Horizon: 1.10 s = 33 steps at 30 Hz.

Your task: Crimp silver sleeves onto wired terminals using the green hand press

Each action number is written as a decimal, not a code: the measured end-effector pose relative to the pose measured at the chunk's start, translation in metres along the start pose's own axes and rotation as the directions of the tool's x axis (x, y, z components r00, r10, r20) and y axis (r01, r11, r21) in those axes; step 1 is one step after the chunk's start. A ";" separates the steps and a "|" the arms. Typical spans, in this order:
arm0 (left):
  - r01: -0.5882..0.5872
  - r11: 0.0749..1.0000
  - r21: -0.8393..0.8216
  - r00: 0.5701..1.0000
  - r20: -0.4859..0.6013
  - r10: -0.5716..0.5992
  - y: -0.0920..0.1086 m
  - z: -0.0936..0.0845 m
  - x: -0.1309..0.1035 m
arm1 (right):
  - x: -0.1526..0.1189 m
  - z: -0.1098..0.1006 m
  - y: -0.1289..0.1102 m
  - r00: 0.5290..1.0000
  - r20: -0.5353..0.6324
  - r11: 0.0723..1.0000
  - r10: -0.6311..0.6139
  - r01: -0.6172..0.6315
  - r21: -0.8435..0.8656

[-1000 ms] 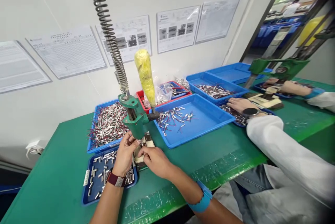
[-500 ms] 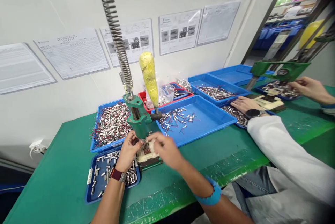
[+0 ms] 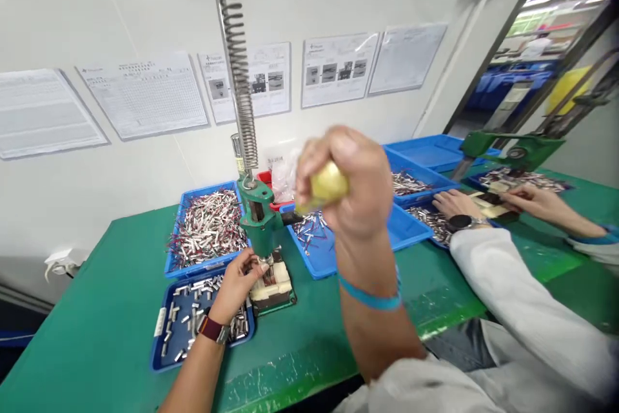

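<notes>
My right hand [image 3: 360, 181] is wrapped around the yellow lever handle [image 3: 329, 182] of a green hand press [image 3: 260, 218]. The handle is pulled forward, its rounded end facing me. At the press base, my left hand [image 3: 242, 281] is closed in a pinch beneath the ram, at the cream-coloured fixture block [image 3: 273, 285]. Whatever is between the left thumb and finger is too small and covered to make out. Just below the left hand is a dark blue tray [image 3: 186, 336] of short silver metal cylinders.
Behind the press, a blue tray [image 3: 170, 257] is heaped with wired parts. Another blue tray [image 3: 319, 266] sits right of it, partly behind my right arm. A co-worker's hands [image 3: 527, 200] are at a second green press [image 3: 517, 149]. A tall spring [image 3: 236, 46] rises above my press.
My right hand has left the fixture, gone up and taken hold of the yellow handle, which has come forward and down. My left hand has stayed at the fixture.
</notes>
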<state>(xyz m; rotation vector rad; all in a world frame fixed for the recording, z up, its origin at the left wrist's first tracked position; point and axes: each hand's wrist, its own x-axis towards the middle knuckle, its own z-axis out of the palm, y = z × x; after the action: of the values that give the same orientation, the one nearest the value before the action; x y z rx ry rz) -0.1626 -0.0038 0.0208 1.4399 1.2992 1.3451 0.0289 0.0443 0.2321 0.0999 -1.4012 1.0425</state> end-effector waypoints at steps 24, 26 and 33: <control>0.162 0.916 -0.368 0.981 -0.043 -0.191 0.001 0.008 0.008 | -0.136 -0.178 0.170 0.475 0.118 0.196 0.872 -0.117 -0.974; 0.136 0.946 -0.294 0.986 -0.048 -0.157 0.001 0.004 0.007 | -0.134 -0.183 0.170 0.532 0.030 0.128 0.847 -0.149 -0.981; 0.086 0.930 -0.357 0.989 -0.085 -0.124 -0.005 0.016 0.007 | -0.117 -0.192 0.163 0.767 -0.117 0.193 0.631 -0.302 -0.933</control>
<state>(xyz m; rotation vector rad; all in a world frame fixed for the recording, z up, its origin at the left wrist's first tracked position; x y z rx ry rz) -0.1487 0.0060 0.0153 1.0504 1.1129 1.5095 0.0888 0.1951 0.0061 -1.1923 -2.2225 0.5261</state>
